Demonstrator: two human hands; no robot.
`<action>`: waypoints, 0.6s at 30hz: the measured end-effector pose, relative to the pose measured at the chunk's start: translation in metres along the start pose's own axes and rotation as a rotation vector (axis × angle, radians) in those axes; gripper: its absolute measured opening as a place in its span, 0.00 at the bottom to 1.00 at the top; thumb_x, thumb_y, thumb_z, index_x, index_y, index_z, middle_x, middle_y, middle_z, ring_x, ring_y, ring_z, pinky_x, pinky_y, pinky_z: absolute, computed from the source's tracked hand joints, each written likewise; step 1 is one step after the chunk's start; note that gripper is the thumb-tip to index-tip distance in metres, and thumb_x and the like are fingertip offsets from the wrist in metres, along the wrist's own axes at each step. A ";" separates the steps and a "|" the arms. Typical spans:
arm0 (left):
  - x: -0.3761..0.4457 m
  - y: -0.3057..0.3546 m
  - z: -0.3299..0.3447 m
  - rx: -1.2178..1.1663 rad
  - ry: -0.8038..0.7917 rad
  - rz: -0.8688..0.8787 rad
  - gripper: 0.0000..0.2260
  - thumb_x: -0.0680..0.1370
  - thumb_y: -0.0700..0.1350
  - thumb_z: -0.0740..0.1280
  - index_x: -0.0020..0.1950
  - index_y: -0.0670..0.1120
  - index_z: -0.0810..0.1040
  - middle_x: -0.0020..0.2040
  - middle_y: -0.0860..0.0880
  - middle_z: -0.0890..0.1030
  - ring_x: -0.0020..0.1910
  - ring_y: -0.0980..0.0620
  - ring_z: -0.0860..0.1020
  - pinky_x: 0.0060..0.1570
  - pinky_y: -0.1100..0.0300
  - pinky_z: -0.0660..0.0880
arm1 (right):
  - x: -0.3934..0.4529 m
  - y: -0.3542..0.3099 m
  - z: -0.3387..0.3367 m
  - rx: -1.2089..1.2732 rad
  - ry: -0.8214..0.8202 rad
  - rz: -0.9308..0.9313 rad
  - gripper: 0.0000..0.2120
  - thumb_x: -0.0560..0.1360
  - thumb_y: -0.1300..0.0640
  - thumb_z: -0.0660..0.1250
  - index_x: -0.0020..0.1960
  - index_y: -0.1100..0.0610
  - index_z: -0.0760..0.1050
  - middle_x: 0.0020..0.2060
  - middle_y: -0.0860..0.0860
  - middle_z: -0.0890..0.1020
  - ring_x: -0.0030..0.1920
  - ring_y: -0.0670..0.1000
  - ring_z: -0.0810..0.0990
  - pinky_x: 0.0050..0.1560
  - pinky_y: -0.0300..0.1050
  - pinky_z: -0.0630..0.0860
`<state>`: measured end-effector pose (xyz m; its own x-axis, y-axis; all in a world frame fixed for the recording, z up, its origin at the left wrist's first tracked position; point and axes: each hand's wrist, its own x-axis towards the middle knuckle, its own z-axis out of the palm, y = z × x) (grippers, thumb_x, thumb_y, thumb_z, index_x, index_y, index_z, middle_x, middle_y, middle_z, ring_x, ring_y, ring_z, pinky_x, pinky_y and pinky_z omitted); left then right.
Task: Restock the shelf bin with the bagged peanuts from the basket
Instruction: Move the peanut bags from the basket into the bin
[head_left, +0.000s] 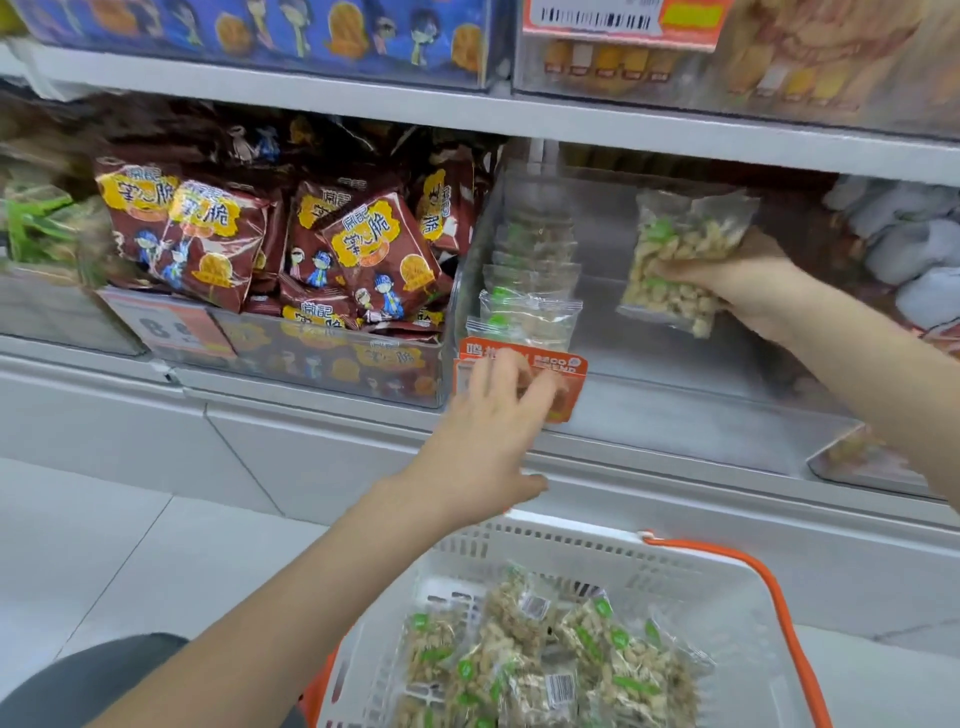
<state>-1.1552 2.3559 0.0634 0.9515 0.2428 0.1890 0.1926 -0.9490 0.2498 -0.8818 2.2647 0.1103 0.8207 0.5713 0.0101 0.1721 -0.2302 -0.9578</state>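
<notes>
My right hand (748, 293) grips a clear bag of peanuts (680, 254) with green labels, held up inside the clear shelf bin (675, 415). A row of the same bags (530, 306) stands upright at the bin's left side. My left hand (493, 436) is blurred, its fingers spread and straight, in front of the orange price tag (571, 364) on the bin's front; it holds nothing. Below, a white basket (571, 551) with an orange handle (769, 587) holds several more bags of peanuts (550, 660).
Left of the bin, another clear bin holds dark red snack bags (291, 244). Above, a white shelf edge (467, 109) carries blue snack boxes (260, 31) and a price label (618, 21). Grey packs (904, 244) sit at the right. Pale floor tiles (130, 545) lie at the lower left.
</notes>
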 end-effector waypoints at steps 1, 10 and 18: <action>0.001 -0.004 -0.002 -0.003 0.000 0.015 0.29 0.67 0.52 0.75 0.61 0.47 0.65 0.56 0.49 0.60 0.52 0.52 0.58 0.52 0.57 0.67 | 0.017 0.004 0.006 -0.030 -0.006 0.024 0.30 0.54 0.52 0.83 0.53 0.56 0.79 0.51 0.53 0.84 0.50 0.51 0.84 0.56 0.52 0.79; 0.004 -0.025 0.001 -0.037 0.010 0.134 0.24 0.67 0.39 0.69 0.61 0.50 0.67 0.52 0.52 0.62 0.52 0.51 0.63 0.49 0.56 0.69 | 0.107 0.057 0.033 -0.219 -0.085 0.018 0.62 0.42 0.36 0.83 0.69 0.62 0.66 0.63 0.49 0.75 0.62 0.48 0.75 0.65 0.50 0.72; 0.005 -0.025 0.007 -0.015 0.063 0.132 0.28 0.63 0.35 0.70 0.59 0.50 0.67 0.51 0.51 0.65 0.48 0.51 0.65 0.44 0.56 0.73 | 0.088 0.056 0.041 -0.146 0.093 -0.042 0.39 0.59 0.48 0.80 0.61 0.58 0.65 0.57 0.55 0.78 0.57 0.54 0.79 0.54 0.56 0.80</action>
<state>-1.1539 2.3798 0.0512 0.9513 0.1288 0.2801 0.0628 -0.9704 0.2332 -0.8225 2.3344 0.0462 0.8567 0.5093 0.0817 0.2787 -0.3238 -0.9042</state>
